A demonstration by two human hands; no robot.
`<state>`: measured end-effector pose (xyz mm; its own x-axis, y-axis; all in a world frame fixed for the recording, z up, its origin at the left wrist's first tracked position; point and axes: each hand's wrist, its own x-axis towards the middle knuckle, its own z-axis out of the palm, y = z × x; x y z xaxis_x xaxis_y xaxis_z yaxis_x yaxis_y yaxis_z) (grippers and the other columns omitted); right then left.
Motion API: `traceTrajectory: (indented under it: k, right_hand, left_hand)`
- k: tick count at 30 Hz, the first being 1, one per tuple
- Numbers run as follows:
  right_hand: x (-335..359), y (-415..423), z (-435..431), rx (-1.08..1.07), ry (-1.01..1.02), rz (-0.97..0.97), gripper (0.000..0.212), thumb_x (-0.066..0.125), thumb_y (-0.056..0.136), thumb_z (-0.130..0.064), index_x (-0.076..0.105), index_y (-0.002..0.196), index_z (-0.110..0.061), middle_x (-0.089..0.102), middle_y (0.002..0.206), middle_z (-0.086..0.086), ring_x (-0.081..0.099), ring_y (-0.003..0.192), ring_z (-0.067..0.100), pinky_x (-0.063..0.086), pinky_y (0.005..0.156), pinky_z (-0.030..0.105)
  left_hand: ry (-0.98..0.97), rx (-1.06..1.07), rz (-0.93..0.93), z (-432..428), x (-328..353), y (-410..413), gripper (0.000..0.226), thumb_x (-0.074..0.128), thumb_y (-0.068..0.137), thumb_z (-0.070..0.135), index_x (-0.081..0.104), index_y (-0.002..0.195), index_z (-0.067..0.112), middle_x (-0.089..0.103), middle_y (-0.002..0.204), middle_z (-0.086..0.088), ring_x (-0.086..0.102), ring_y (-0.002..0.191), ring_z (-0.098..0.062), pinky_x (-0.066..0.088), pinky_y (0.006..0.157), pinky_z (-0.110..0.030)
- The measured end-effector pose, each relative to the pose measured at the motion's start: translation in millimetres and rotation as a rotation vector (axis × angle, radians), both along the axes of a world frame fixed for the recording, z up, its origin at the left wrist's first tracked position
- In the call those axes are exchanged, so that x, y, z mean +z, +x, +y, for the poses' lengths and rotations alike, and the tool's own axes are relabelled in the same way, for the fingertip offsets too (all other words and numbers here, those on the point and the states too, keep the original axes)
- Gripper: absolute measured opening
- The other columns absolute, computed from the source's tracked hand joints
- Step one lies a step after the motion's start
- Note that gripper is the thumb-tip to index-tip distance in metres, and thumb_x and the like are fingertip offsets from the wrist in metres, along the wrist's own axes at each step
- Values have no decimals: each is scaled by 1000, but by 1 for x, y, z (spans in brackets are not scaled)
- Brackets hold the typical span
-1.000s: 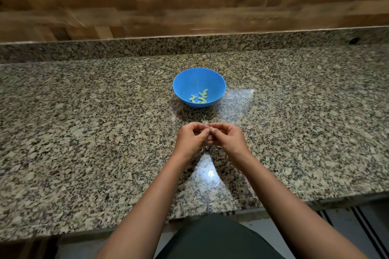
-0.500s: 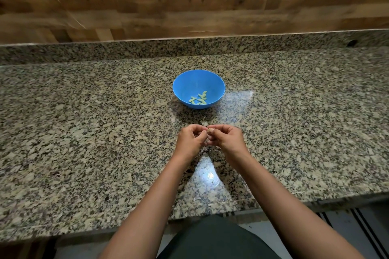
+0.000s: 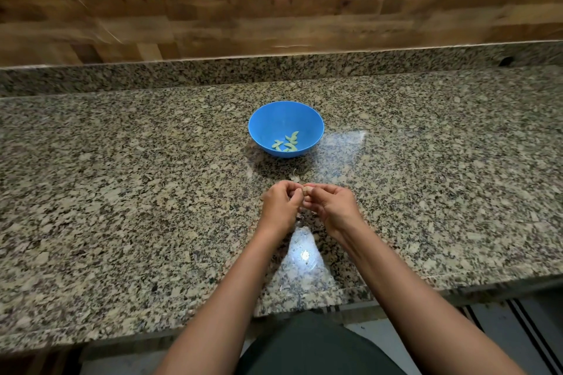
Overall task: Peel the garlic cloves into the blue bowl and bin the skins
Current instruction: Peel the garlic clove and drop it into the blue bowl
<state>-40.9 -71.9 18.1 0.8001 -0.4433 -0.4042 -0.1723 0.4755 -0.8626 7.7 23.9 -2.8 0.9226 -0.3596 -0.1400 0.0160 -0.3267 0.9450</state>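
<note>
Garlic clove at frame centre, pinched between left grip and right grip, both curled onto it, below blue bowl holding peeled cloves on granite surface. Step: peeling in hand; next likely needs peeling finished, then clove dropped into bowl.

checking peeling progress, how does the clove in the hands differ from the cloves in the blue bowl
The held clove is pinched between the left hand and right hand; the bowl cloves lie loose in the blue bowl. The held clove looks tan, the bowl cloves pale yellow-green. The held clove is mostly hidden by the hands; the bowl cloves are in plain view. Both are small.
</note>
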Motion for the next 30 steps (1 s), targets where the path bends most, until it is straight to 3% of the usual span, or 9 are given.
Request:
traceTrajectory:
  k: [4,11,15,18,20,24,30]
  right_hand:
    - [-1,1,4,-55,-98,-39,6,57,86,6,63,85,4,64,69,13,61,55,16,54,55,22]
    - [-2,-4,6,-53,50,-37,16,50,87,12,62,79,6,60,68,14,55,50,13,51,50,18]
    - [0,-7,2,-46,94,-31,17,50,88,11,62,78,5,59,65,12,55,46,11,51,48,16]
    - [-1,-6,2,-24,60,-26,14,51,88,11,61,79,7,59,66,14,55,45,11,51,47,17]
    - [-3,-4,2,-33,40,-23,13,52,87,11,61,79,6,59,68,14,56,45,11,51,47,17]
    - [-8,-6,2,-32,-20,-12,12,53,87,11,61,79,7,60,69,14,56,53,16,51,49,17]
    - [-14,-7,2,4,-116,20,13,56,86,8,63,78,1,63,68,12,59,48,10,52,49,18]
  left_hand:
    - [-78,42,71,-7,3,-3,7,51,95,13,57,93,9,67,93,-16,66,81,-25,57,79,-42]
    - [-62,45,138,-4,-1,-1,13,53,95,14,59,99,4,67,95,-20,65,76,-24,57,76,-45]
    - [-39,2,159,-4,-2,-4,17,50,96,15,59,102,2,67,91,-16,63,72,-20,56,69,-38]
    - [3,-20,103,-3,1,-3,13,48,97,14,56,100,5,64,86,-9,59,65,-12,52,58,-24]
    - [53,-30,36,-3,3,-3,12,47,97,14,55,102,7,63,89,-6,60,69,-11,53,60,-20]
    - [115,-45,0,-4,0,-4,17,47,97,15,56,107,5,66,100,-11,63,82,-17,55,73,-32]
    - [227,-19,-13,-8,-2,-6,19,46,97,15,58,107,4,63,100,-5,60,84,-14,48,65,-15]
